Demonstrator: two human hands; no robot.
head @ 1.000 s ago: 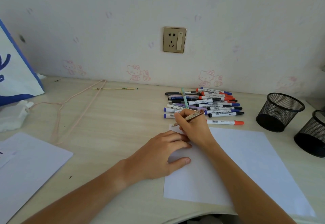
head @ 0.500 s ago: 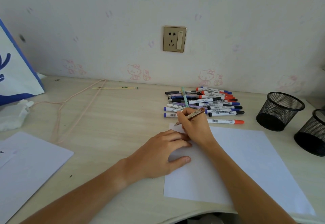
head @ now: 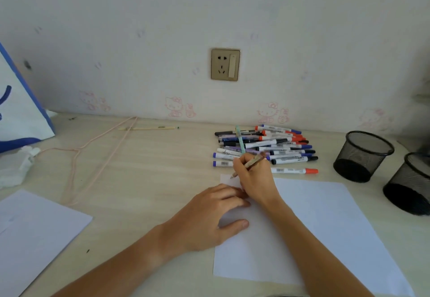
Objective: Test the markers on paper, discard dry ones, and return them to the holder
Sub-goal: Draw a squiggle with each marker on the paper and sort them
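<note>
head view: only one cam here
right hand (head: 254, 179): fingers wrapped round a tan pen (head: 249, 164), tip down-left on the paper's (head: 325, 222) far-left corner, barrel slanting up-right
left hand (head: 209, 217): flat, fingers spread, pinning the sheet, gripping nothing
marker pile (head: 267, 147): just behind the right hand, barrels lying left-right
mesh holders (head: 363, 154): off right, right hand's nearer, path looks clear imo

Setting: home, likely a child's room. Pale wood-grain desk (head: 139, 168) against a wall with faded pink cartoon-cat stickers (head: 179, 108) beyond the fingers; brass wall socket (head: 225, 64) above them. Mesh pen cups (head: 363, 155) right of the fingers.
</note>
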